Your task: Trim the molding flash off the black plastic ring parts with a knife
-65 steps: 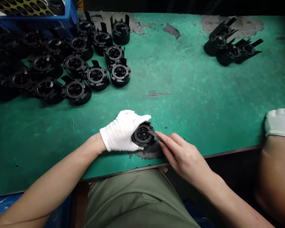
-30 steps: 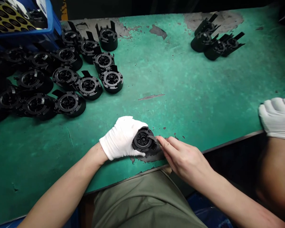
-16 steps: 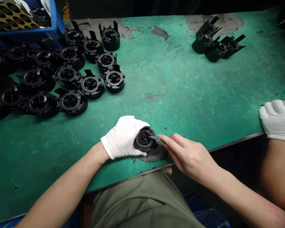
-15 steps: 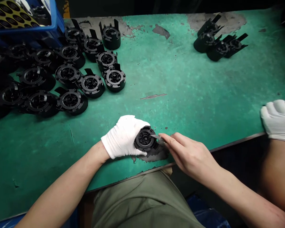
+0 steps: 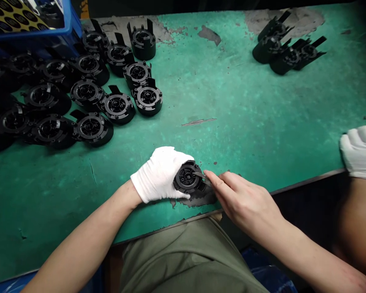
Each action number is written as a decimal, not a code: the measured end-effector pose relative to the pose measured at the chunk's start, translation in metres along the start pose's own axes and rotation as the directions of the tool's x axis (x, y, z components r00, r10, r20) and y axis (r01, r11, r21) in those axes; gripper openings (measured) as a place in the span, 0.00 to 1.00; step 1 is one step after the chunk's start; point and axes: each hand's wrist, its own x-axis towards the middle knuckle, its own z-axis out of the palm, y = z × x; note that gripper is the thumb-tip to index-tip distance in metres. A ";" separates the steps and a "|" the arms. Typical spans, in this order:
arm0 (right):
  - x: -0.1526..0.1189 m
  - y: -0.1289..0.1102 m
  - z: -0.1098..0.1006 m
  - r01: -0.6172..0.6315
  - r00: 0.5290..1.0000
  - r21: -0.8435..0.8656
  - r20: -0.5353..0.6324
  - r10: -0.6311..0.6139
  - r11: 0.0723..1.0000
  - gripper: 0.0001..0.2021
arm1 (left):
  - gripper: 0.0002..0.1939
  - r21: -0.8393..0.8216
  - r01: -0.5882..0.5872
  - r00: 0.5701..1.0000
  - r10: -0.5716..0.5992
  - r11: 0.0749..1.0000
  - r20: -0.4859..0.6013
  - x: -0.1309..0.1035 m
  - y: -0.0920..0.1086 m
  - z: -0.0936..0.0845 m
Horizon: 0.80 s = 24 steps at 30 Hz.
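Note:
My left hand (image 5: 158, 173), in a white glove, is closed around a round black plastic housing (image 5: 188, 177) just inside the table's near edge. The housing's ribbed, ringed face is turned up. My bare right hand (image 5: 242, 197) grips a small knife (image 5: 199, 174), as its thin pointed metal blade suggests. Its tip lies over the right part of the housing's face; whether it touches is too small to tell. My fingers hide most of the handle.
Many similar black housings (image 5: 117, 106) stand at the left of the green table (image 5: 219, 101). Behind them is a blue bin (image 5: 75, 24) with sticker sheets. Several more housings (image 5: 282, 61) stand at the far right. Another person's white-gloved hand (image 5: 362, 150) rests at the right edge.
The view has shifted slightly. Both hands keep their hold, and the knife's blade has turned a little over the housing's face.

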 end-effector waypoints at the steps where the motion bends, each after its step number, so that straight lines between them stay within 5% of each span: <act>1: 0.000 -0.001 -0.001 0.006 1.000 -0.014 0.004 -0.006 1.000 0.24 | 0.35 0.002 -0.001 1.000 0.001 1.000 -0.002 0.000 0.000 0.000; 9: 0.004 0.003 -0.006 0.037 0.999 0.002 0.028 -0.037 0.999 0.29 | 0.38 0.002 -0.023 0.999 0.024 1.000 -0.034 -0.002 -0.002 0.004; 24: 0.007 0.029 0.003 0.115 0.993 0.086 -0.027 -0.113 0.990 0.18 | 0.41 0.007 -0.038 0.998 0.038 0.999 -0.040 -0.006 -0.008 0.007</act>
